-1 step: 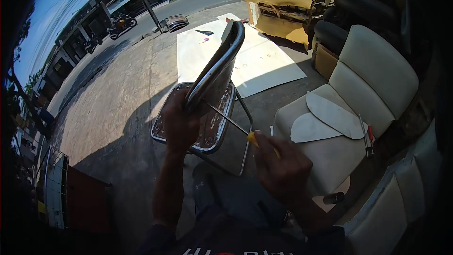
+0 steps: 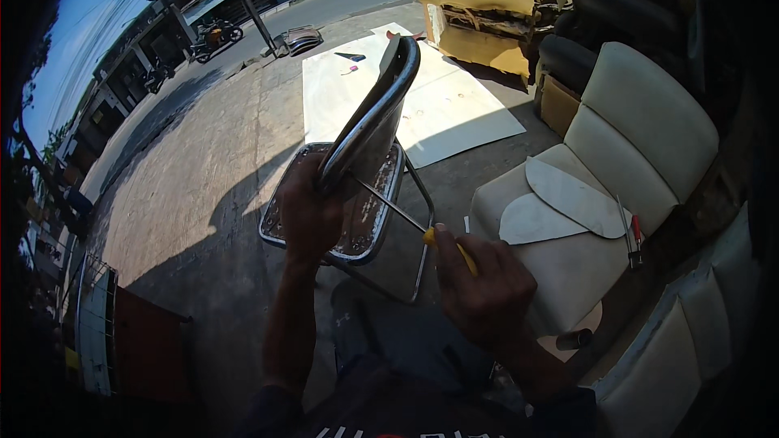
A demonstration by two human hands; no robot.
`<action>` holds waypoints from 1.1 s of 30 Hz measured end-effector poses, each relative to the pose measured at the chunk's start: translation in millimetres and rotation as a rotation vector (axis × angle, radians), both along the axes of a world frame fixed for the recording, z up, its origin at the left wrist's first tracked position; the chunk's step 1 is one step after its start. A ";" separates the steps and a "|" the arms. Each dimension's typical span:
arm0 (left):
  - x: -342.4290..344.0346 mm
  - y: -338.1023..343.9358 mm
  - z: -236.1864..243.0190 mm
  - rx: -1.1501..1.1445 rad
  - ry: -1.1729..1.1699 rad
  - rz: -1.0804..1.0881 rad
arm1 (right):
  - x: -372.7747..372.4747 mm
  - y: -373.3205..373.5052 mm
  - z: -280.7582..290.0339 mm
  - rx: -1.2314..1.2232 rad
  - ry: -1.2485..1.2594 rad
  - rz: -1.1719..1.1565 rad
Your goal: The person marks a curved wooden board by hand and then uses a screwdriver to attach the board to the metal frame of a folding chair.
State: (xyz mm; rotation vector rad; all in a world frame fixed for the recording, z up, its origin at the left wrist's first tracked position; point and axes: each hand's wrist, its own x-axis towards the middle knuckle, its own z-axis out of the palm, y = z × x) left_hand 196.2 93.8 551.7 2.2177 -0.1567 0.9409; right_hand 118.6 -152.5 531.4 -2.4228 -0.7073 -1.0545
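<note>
In front of me stands a metal-framed chair; its curved chrome backrest tube (image 2: 378, 118) rises toward the top. The bare seat (image 2: 361, 223) looks brown and worn inside a chrome rim. My left hand (image 2: 312, 209) is closed around the lower end of the backrest tube. In my right hand (image 2: 485, 285) is a screwdriver (image 2: 451, 248) with a yellow handle and a long thin shaft. The shaft slants up and left to the backrest beside my left hand. Its tip is too dark to make out.
To the right, a cream padded chair (image 2: 641, 113) bears pale cut pieces (image 2: 560, 203) and a red-handled tool (image 2: 636, 231). White sheeting (image 2: 462, 109) lies on the ground beyond the metal chair. A torn yellowish sofa (image 2: 479, 20) stands at the back; a motorcycle (image 2: 215, 35) is on the road.
The screwdriver's yellow handle shows at a slightly different angle in my right hand, whose fingers have shifted a little. The motorcycle on the road is slightly farther right. My left hand holds its place.
</note>
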 end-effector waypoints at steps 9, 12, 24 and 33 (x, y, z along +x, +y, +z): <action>0.6 0.8 5.7 -0.010 0.025 -0.036 | 1.6 -4.1 30.0 0.279 0.590 0.192; -2.0 -0.9 8.4 0.007 0.022 -0.071 | -2.1 -10.2 22.3 -0.185 0.074 0.016; 2.8 3.4 10.8 0.041 0.016 -0.119 | 5.2 -4.6 24.8 -0.156 -0.058 -0.003; 7.8 4.3 2.0 0.020 -0.050 -0.163 | 0.0 -4.1 37.6 0.206 0.416 0.165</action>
